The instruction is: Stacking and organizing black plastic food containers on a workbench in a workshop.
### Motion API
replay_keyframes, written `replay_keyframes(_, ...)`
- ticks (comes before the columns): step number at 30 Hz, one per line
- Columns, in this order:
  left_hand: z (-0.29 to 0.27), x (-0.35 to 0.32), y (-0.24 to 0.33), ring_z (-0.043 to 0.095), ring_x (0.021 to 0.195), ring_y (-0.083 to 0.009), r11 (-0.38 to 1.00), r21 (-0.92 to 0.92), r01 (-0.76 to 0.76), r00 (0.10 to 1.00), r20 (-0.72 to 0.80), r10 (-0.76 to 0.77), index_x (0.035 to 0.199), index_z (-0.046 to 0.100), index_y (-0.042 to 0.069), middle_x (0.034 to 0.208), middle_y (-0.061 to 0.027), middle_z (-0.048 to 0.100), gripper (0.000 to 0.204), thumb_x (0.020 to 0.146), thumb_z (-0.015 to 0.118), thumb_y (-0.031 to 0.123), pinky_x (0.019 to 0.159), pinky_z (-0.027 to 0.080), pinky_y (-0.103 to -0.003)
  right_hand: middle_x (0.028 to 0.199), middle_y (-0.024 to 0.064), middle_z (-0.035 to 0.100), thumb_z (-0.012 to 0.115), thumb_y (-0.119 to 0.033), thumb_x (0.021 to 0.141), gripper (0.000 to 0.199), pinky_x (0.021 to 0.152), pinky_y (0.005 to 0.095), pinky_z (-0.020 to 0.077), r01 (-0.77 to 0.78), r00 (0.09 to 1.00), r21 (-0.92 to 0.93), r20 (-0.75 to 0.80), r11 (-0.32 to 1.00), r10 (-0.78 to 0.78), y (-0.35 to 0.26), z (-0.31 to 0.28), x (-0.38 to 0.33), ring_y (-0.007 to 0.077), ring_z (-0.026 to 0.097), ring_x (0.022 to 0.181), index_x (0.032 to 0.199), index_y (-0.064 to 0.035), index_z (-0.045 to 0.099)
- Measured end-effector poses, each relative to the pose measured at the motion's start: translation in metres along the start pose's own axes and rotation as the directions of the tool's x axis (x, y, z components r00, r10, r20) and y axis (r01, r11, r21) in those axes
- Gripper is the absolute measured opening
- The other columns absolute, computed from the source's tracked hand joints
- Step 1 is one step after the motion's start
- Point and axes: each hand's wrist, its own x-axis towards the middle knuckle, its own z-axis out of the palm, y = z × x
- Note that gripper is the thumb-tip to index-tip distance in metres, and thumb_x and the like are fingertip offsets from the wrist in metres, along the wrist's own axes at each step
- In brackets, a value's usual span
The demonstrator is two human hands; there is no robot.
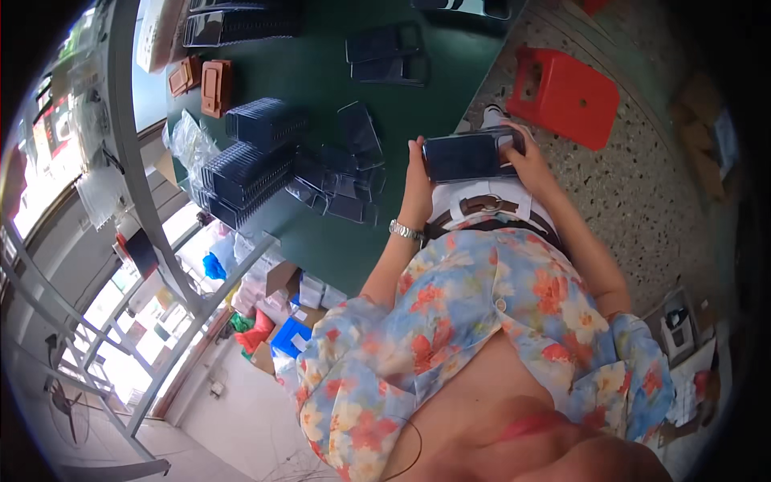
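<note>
Close in front of my waist I hold a dark phone case (462,156) with a clear, shiny rim, lying sideways between both hands. My left hand (416,181) grips its left end, thumb along the edge. At the other end my right hand (530,165) is closed round it, the thumb lying over the face; the fingers beneath are hidden. Left of my hands, several loose phone cases (347,193) lie overlapping on the green table (329,253). Beside them, upright rows of similar cases (249,173) stand packed together.
More cases (385,52) lie farther along the table, near brown-orange holders (215,87) and crumpled clear plastic (191,140). A red plastic stool (566,96) stands on the speckled floor at right. Metal framing (136,161) runs along the left. A blue box (291,337) sits beyond the table's near edge.
</note>
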Motion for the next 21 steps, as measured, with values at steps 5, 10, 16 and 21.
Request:
replay_keyframes(5,0.005,-0.041,-0.015,0.048,0.123,-0.0229,0.999,-0.001,-0.046,0.992,-0.122,0.046,0.139,0.034,0.008,0.134,-0.0089,0.049,0.078,0.09,0.027,0.068,0.101,0.038,-0.045,0.107,0.0049,0.054,0.054,-0.011,0.088,0.047,0.089,0.0286,0.0421,-0.032,0.971,-0.029,0.237,0.999,0.038,0.0,0.01,-0.021,0.0128,0.052,0.1,0.133,-0.0103,0.042)
replay_keyframes(10,-0.011,0.001,0.024,0.054,0.116,-0.0247,0.992,-0.059,-0.111,0.987,-0.123,0.104,0.128,0.049,0.004,0.126,-0.0121,0.056,0.086,0.086,0.025,0.075,0.098,0.042,-0.044,0.11,0.0049,0.056,0.05,-0.036,0.093,0.052,0.093,0.0277,0.0383,-0.015,1.0,-0.136,-0.026,0.991,0.012,-0.043,0.061,0.021,0.015,0.052,0.104,0.135,-0.0066,0.042)
replay_keyframes(16,-0.001,0.086,0.141,0.04,0.129,-0.029,0.924,0.257,-0.282,0.948,-0.075,0.31,0.141,0.031,-0.001,0.143,-0.019,0.036,0.095,0.084,0.032,0.075,0.104,0.034,-0.04,0.123,0.0148,0.054,0.05,-0.059,0.088,0.071,0.098,0.032,0.0333,0.133,0.923,-0.176,-0.338,0.975,-0.187,-0.076,0.089,0.116,0.0223,0.047,0.115,0.121,0.0042,0.055)
replay_keyframes(21,-0.006,0.1,0.153,0.035,0.132,-0.0329,0.884,0.439,-0.16,0.967,-0.112,0.231,0.138,0.036,-0.004,0.141,-0.0231,0.038,0.102,0.079,0.033,0.08,0.105,0.03,-0.041,0.116,0.0172,0.056,0.05,-0.064,0.084,0.078,0.097,0.0328,0.0338,0.071,0.887,-0.186,-0.437,0.98,-0.147,-0.068,0.101,0.133,0.0229,0.048,0.112,0.117,0.006,0.057)
